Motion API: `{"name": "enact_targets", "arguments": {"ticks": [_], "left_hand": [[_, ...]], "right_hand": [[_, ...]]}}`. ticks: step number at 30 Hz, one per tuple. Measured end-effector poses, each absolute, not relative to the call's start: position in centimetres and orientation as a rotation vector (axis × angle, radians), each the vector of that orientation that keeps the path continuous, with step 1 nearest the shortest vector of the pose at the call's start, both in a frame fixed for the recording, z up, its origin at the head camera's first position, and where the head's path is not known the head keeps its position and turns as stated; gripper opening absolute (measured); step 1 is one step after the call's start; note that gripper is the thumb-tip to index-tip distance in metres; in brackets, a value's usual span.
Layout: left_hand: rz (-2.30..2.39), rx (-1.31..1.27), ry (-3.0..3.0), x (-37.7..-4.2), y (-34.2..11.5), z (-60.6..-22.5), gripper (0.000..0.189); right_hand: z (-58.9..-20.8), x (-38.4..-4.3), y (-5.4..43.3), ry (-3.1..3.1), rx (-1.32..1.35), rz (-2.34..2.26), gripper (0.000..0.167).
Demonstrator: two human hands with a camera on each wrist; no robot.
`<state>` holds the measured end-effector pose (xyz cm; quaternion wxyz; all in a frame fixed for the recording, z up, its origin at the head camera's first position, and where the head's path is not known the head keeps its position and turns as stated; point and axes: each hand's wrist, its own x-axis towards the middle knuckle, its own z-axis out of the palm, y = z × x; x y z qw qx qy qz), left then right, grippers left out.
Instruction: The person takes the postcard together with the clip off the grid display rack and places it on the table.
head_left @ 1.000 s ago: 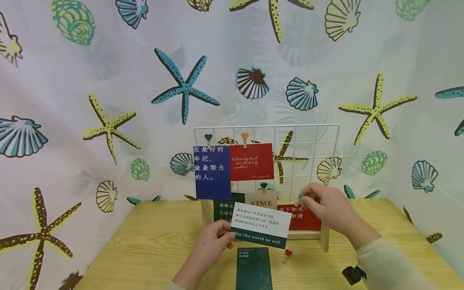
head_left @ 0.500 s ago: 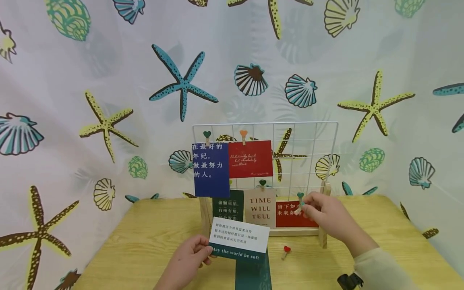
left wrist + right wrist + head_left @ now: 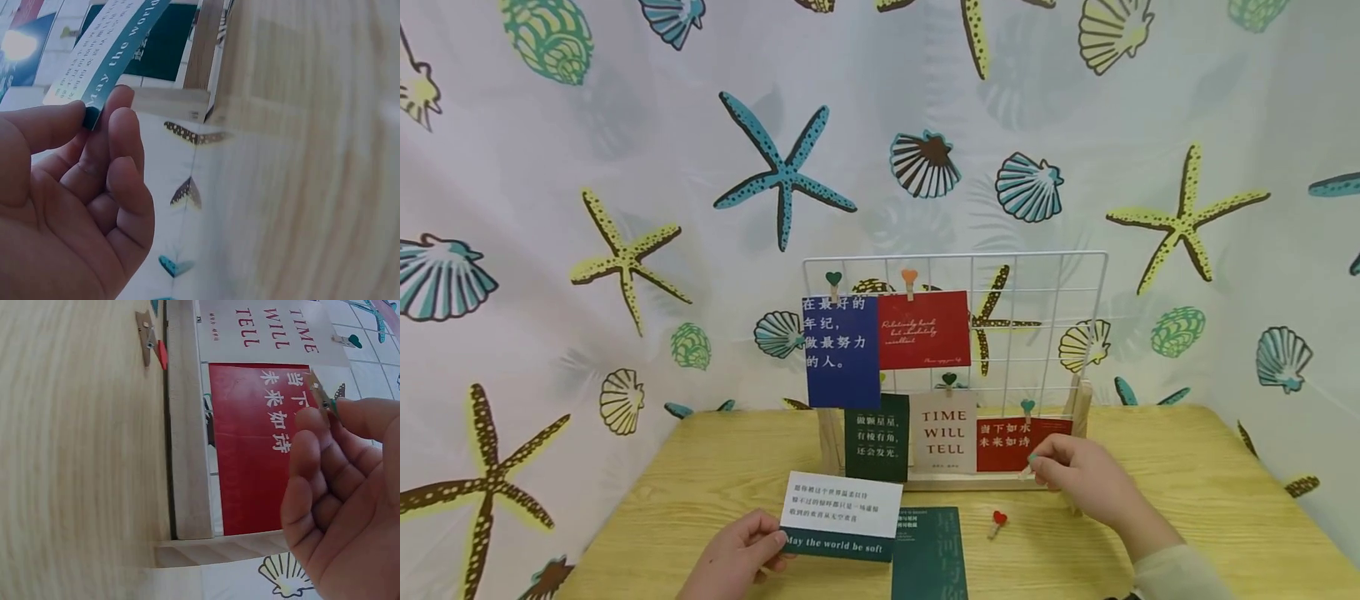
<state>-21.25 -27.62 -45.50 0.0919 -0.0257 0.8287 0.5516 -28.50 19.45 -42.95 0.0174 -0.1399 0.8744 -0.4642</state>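
Observation:
My left hand [image 3: 737, 554] pinches a white card with a dark green band [image 3: 842, 508] by its lower left corner, over the table's front left. Between thumb and fingers of my right hand [image 3: 1090, 483] is a small wooden clothespin [image 3: 320, 390] with a bit of teal on it. This hand is in front of the red card [image 3: 1007, 458] at the rack's lower right, overlapping its right part. A teal heart clothespin [image 3: 1027, 408] sits at that card's top edge. The white wire grid rack [image 3: 1037, 252] stands upright on a wooden base.
Blue [image 3: 842, 383] and red [image 3: 925, 333] cards hang clipped on the upper rack. Below are a dark green card [image 3: 877, 437] and a beige card [image 3: 943, 429]. On the table [image 3: 655, 500] lie another green card [image 3: 928, 558] and a red heart clothespin [image 3: 997, 523].
My left hand has carried the white and green card left and down, uncovering the lower cards. My right hand has moved down from the teal heart clothespin on the rack.

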Motion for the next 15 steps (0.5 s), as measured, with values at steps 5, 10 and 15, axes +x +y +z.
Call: {"name": "enact_targets", "arguments": {"ticks": [5,10,15], "left_hand": [[1.667,-0.158,2.441,-20.9,-28.3,-46.0,0.013],[1.642,-0.229,2.462,-20.8,-28.6,-46.5,0.013],[1.549,-0.182,2.488,-20.8,-28.8,-46.7,0.013]], "right_hand": [[-44.2,-28.5,19.2,2.681,-0.448,-1.398,0.016],[-45.5,-28.5,19.1,2.653,-0.468,-1.346,0.015],[-46.3,-28.6,18.9,2.605,-0.516,-1.35,0.012]]}}
